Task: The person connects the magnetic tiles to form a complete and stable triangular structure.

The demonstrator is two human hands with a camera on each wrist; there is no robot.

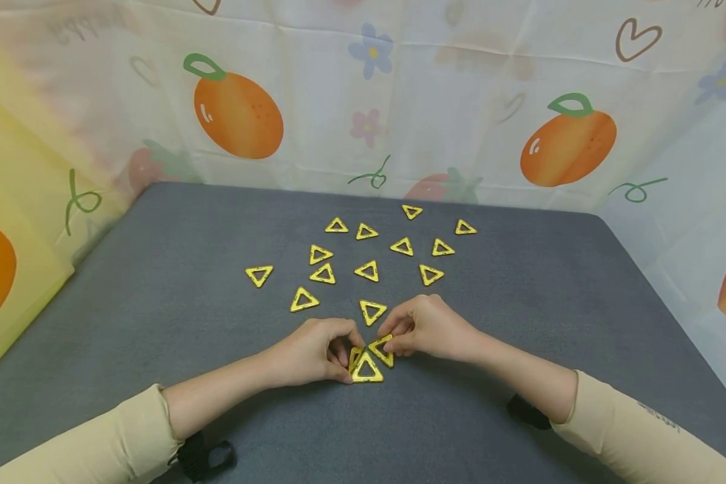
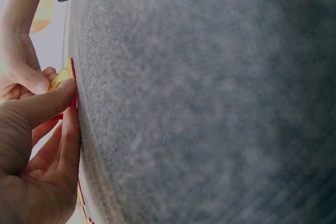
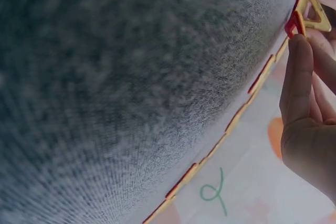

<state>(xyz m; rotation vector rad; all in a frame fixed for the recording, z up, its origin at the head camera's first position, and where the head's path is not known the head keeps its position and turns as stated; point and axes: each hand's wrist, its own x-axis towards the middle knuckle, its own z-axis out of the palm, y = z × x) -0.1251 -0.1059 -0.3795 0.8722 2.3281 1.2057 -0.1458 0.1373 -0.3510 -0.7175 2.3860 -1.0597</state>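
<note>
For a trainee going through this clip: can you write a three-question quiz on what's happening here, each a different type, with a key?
1. Multiple choice. The piece pinched by the right hand is shaped like:
A) a square
B) a triangle
C) a circle

2. True or false: the left hand holds nothing.

3. Short answer. In the right wrist view, which colour besides yellow shows on the triangles at the fingers?

Key:
1. B
2. False; it grips a yellow triangle of its own.
3. Red
</note>
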